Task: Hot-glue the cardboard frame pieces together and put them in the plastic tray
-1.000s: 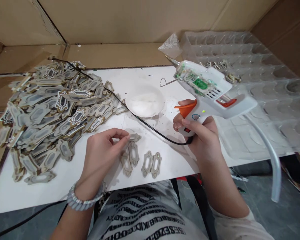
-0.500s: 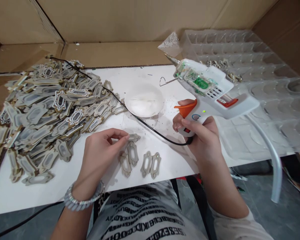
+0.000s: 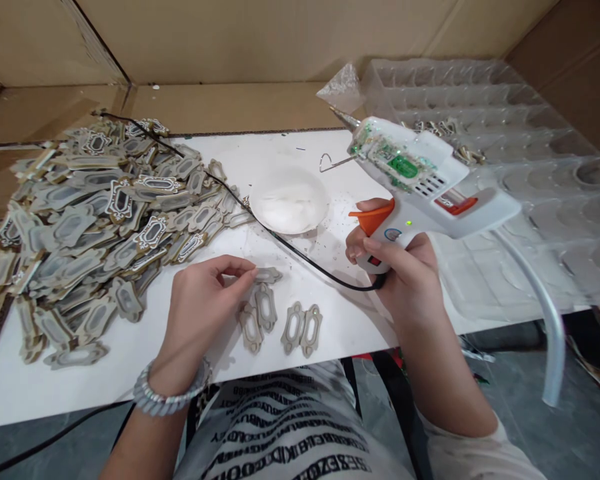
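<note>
My right hand [image 3: 400, 260] is wrapped round the handle of a white glue gun [image 3: 405, 167] with an orange trigger; its nozzle points up and left, and a long glue stick [image 3: 543, 313] hangs from its back end. My left hand [image 3: 213, 293] pinches the left end of a small grey frame-shaped plate [image 3: 269, 274] at the white board. Just below it, two similar plates [image 3: 265, 308] lie touching on the board. A separate pair of plates [image 3: 295, 327] lies side by side further right.
A large heap of similar plates [image 3: 90, 220] covers the left of the board. Behind the hands sits a round white dish [image 3: 289, 200]. The gun's black cable [image 3: 305, 257] crosses the board. Clear plastic trays [image 3: 540, 160] stand at the right, and cardboard walls [image 3: 280, 40] enclose the back.
Almost nothing differs. Both hands, the glue gun and the plates keep their places, apart from very slight shifts.
</note>
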Available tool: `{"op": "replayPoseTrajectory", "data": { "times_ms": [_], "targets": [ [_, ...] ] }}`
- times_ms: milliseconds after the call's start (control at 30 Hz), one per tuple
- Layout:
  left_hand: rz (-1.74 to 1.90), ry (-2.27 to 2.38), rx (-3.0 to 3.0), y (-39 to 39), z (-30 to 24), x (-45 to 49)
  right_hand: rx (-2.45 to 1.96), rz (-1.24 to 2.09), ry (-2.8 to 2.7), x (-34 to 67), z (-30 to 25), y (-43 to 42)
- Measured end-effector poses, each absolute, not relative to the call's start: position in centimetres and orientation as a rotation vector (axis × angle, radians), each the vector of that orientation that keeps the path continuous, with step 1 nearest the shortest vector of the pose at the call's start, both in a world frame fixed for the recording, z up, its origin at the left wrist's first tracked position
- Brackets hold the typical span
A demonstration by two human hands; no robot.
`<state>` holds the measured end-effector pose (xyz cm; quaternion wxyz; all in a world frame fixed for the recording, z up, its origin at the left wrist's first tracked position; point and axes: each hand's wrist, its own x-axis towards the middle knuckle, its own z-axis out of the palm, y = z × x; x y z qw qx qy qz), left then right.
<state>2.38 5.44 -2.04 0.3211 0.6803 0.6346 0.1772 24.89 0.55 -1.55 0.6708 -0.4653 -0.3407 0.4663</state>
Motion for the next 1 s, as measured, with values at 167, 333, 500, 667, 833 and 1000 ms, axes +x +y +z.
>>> {"op": "replayPoseTrajectory", "data": {
  "times_ms": [167, 333, 500, 667, 833, 1000],
  "targets": [
    [0.458, 1.681, 1.823, 5.4, -2.0, 2.4, -1.030, 1.051, -0.789, 25.0, -1.7, 0.5],
    [0.436, 1.688, 1.864, 5.3, -1.8, 2.5, -1.042, 1.053, -0.811, 25.0, -1.7, 0.5],
    [0.435, 1.631, 2.032, 5.1, -2.2, 2.8, -1.075, 1.039, -0.818, 25.0, -1.8, 0.4],
    [0.567, 1.605, 2.107, 5.0, -2.2, 2.4, -1.101, 1.035, -0.838, 25.1, -1.8, 0.5],
    [0.734, 1.724, 2.103, 5.0, -0.6, -1.6, -1.074, 1.039, -0.834, 25.0, -1.8, 0.5],
    [0.420, 1.681, 2.072, 4.6, -0.2, -6.8, -1.057, 1.031, -0.825, 24.9, -1.8, 0.4]
  ]
}}
